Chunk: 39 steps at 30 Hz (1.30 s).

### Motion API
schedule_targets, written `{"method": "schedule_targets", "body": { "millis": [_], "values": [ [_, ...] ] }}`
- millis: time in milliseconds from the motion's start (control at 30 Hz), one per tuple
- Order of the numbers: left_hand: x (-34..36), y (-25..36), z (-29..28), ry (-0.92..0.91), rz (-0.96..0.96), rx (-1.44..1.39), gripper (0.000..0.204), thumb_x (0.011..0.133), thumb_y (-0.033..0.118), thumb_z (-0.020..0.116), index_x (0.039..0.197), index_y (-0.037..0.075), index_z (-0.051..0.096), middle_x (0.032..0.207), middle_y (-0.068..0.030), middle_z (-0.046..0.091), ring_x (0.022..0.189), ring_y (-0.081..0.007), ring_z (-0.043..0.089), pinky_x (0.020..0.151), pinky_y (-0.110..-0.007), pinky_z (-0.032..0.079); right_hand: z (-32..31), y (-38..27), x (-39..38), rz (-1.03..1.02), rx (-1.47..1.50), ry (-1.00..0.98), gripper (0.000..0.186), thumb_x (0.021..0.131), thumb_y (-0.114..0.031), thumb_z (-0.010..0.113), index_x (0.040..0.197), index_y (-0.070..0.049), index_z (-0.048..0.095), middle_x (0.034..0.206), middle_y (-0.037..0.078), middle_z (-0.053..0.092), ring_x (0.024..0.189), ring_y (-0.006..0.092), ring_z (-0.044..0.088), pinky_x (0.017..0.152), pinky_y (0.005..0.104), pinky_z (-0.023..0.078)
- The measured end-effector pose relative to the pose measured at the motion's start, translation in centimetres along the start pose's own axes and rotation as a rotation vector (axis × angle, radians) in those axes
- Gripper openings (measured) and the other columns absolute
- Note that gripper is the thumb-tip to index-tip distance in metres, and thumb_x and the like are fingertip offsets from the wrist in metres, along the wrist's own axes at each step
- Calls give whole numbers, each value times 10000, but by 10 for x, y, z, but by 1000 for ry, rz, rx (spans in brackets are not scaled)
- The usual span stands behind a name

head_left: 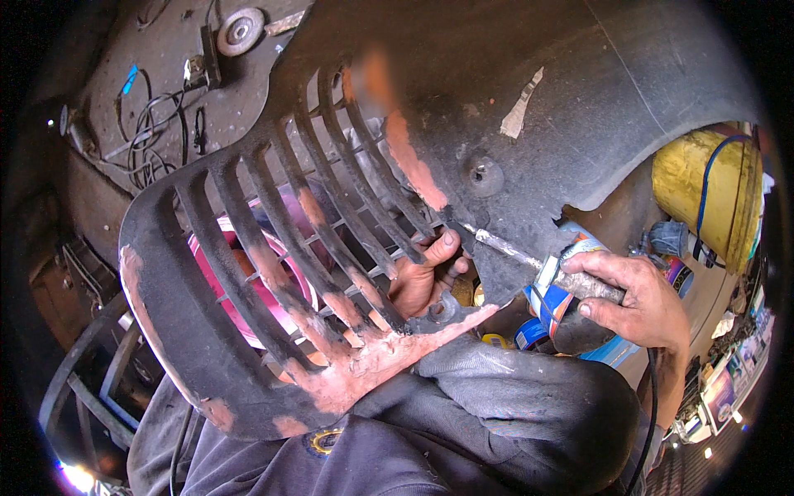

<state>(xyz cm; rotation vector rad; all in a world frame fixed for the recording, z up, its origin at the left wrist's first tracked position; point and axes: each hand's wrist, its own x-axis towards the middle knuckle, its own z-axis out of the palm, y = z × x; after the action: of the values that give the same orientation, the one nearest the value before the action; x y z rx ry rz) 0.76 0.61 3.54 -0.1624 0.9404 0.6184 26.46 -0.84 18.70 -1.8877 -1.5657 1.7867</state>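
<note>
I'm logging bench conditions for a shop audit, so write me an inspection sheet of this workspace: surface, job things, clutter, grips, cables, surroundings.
Surface: trousered lap beneath the panel.
Job things: slotted black panel with pinkish patches; metal-shafted tool, tip at the panel, contact unclear.
Clutter: blue container and yellow lid beyond the knee, partly hidden.
Grips: left grip partly behind the slats, thumb at the panel's edge; right grip closed round the tool's handle.
Cables: black cord by the right wrist; tangled cables, upper left.
Surroundings: yellow bucket, right; round disc, upper left.
</note>
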Motion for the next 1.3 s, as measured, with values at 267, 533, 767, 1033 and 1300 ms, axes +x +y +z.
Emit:
{"method": "schedule_targets", "body": {
  "millis": [267, 533, 767, 1033, 1300],
  "values": [
    [-1, 5, 2, 16, -60, 7, 150, 890, 133, 714, 950, 41, 613, 800, -67, 650, 680, -124, 639, 621, -222, 559, -3, -9, 3, 20, -9, -2, 420, 755, -107, 706, 1162, -27, 641, 1042, 166, 701, 944, 310, 700, 830, 367, 532],
    [0, 1, 2, 4, -36, -30, 122, 897, 114, 702, 952, 48, 616, 800, -53, 646, 683, -124, 640, 620, -223, 567, -1, -8, 4, -13, -47, 4, 417, 745, -83, 706, 1153, -21, 646, 1016, 172, 704, 911, 317, 706, 803, 365, 537],
    [1, 2, -5, 14, -91, 48, 259, 924, 163, 673, 1144, 57, 587, 1030, -20, 615, 906, -104, 599, 653, -192, 550, -5, -11, 6, -32, -57, -14, 417, 743, -68, 703, 1151, -14, 642, 1019, 178, 699, 912, 314, 706, 802, 363, 535],
    [-1, 3, -4, 52, -59, 65, 273, 901, 157, 704, 1130, 67, 585, 1018, -16, 612, 894, -117, 597, 644, -212, 546, 5, -4, -2, 6, 456, 292, 514, 755, -37, 718, 1227, -4, 517, 953, 148, 695, 881, 205, 694, 810, 292, 527],
    [-4, 3, 4, 20, 19, 21, 138, 908, 149, 698, 946, 43, 618, 823, -54, 638, 714, -126, 634, 624, -209, 549, -5, 1, -15, 214, 317, 243, 501, 731, -196, 734, 1164, 2, 577, 921, 79, 674, 684, 73, 567, 630, 234, 463]
  ]
}}
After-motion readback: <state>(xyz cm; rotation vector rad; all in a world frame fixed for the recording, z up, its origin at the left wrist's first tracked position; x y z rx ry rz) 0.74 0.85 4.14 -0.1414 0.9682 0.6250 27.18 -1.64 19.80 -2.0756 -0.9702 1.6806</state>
